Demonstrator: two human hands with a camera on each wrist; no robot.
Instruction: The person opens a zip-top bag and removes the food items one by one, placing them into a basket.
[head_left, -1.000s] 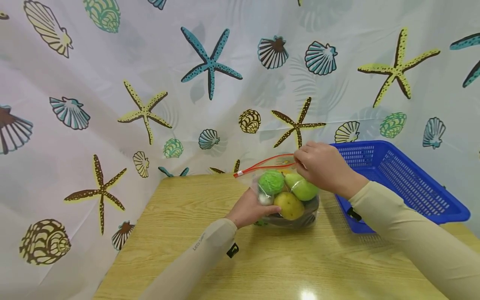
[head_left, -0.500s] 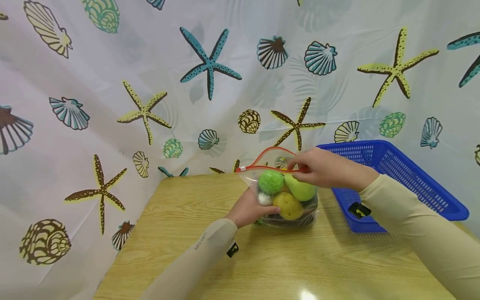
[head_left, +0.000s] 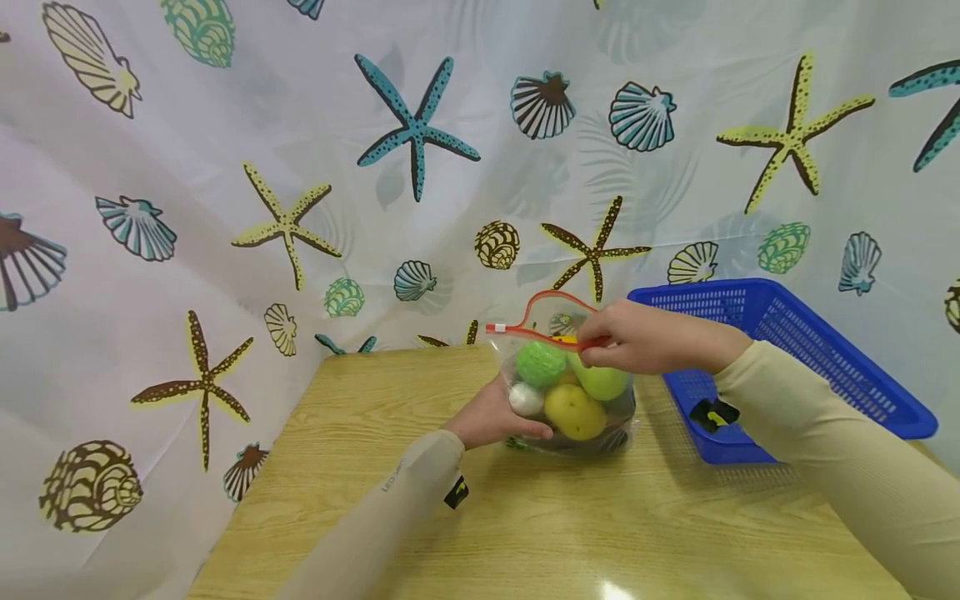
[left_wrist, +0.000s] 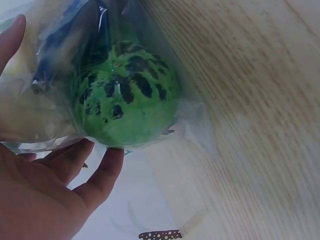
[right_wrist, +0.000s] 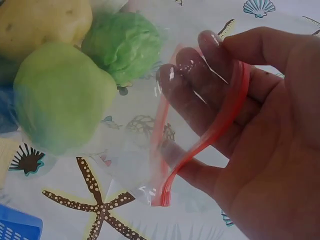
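Observation:
A clear zip bag [head_left: 622,412] with a red zip strip [head_left: 542,302] stands on the wooden table [head_left: 450,533]. Inside are a green knitted ball [head_left: 542,363], a green pear [head_left: 602,382], a yellow fruit [head_left: 574,411] and a small white ball [head_left: 526,399]. My left hand [head_left: 487,414] grips the bag's lower left side; in the left wrist view its fingers [left_wrist: 95,175] curl under a green, black-spotted ball [left_wrist: 125,100]. My right hand [head_left: 637,337] pinches the zip strip [right_wrist: 220,125] at the bag's top right; the mouth gapes in a loop.
A blue plastic basket [head_left: 817,367] sits on the table just right of the bag, under my right forearm. A curtain printed with starfish and shells [head_left: 300,167] closes off the back and left side. Bare tabletop lies in front of the bag.
The zip strip, straight a second ago, now arches open in a loop. My right hand has turned and dropped slightly, still pinching the strip. The left hand stays on the bag.

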